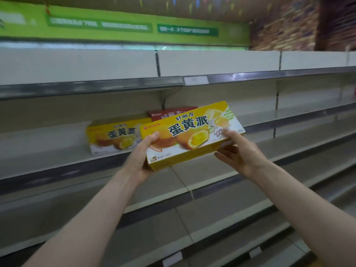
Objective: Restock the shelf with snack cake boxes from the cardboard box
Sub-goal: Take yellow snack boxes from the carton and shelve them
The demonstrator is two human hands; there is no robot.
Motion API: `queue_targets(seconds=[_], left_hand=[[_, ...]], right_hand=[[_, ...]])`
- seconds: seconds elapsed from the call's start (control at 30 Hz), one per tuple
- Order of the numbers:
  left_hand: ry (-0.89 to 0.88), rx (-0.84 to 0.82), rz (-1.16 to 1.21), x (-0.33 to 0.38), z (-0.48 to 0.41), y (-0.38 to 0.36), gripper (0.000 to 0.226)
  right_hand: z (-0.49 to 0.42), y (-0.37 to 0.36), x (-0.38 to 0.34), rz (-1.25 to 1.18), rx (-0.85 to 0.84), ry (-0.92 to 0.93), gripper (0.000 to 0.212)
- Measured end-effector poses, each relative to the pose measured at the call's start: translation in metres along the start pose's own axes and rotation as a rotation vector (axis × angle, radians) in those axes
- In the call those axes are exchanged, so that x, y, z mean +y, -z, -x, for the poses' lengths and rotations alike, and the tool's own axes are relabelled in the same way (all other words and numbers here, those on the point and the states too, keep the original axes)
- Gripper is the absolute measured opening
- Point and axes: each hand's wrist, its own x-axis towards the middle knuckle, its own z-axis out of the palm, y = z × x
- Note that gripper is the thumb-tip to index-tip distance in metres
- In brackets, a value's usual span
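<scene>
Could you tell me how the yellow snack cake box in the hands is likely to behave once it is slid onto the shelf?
The yellow box looks stiff: its edges stay straight with the left hand and right hand holding only its ends. Flat and wide, it should sit steadily. Its glossy face may slide easily.

Both arms outstretched, left hand and right hand gripping.
</scene>
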Motion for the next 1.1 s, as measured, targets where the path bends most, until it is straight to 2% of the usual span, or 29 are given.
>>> queue_targets(seconds=[0.1, 0.13, 0.2, 0.23, 0.33, 0.47, 0.57, 0.63, 0.7, 0.8, 0.97, 1.1], left_hand=[[-0.061, 0.072, -0.047, 0.027, 0.001, 0.041, 0.016], [-0.086, 0.11, -0.07, 0.035, 0.001, 0.055, 0.023], [-0.114, 0.167, -0.124, 0.048, 0.0, 0.079, 0.053], [-0.122, 0.188, -0.157, 0.054, 0.001, 0.088, 0.059], [-0.159, 0.26, -0.254, 0.067, -0.001, 0.11, 0.046], [-0.203, 0.346, -0.358, 0.083, -0.007, 0.129, 0.036], [-0.224, 0.44, -0.434, 0.093, -0.011, 0.146, 0.027], [-0.235, 0.513, -0.48, 0.099, -0.012, 0.158, 0.023], [-0.247, 0.568, -0.526, 0.106, -0.01, 0.17, 0.023], [-0.253, 0.617, -0.559, 0.121, -0.004, 0.193, 0.028], [-0.293, 0.68, -0.598, 0.151, 0.007, 0.243, 0.022], [-0.257, 0.671, -0.619, 0.179, 0.014, 0.292, 0.029]], right_hand=[[-0.009, -0.029, 0.015, 0.061, -0.105, -0.049, 0.012], [-0.012, -0.039, 0.02, 0.087, -0.139, -0.063, 0.014], [-0.022, -0.056, 0.029, 0.132, -0.19, -0.085, 0.016], [-0.027, -0.065, 0.033, 0.161, -0.211, -0.091, 0.015], [-0.043, -0.09, 0.042, 0.294, -0.292, -0.095, 0.017], [-0.063, -0.116, 0.046, 0.518, -0.383, -0.008, 0.023], [-0.072, -0.134, 0.049, 0.568, -0.475, 0.065, 0.011], [-0.076, -0.147, 0.052, 0.604, -0.544, 0.09, 0.017], [-0.079, -0.163, 0.059, 0.649, -0.588, 0.095, 0.028], [-0.079, -0.192, 0.067, 0.682, -0.62, 0.124, 0.034], [-0.073, -0.252, 0.084, 0.781, -0.666, 0.137, 0.034], [-0.073, -0.303, 0.104, 0.78, -0.69, 0.1, 0.055]])
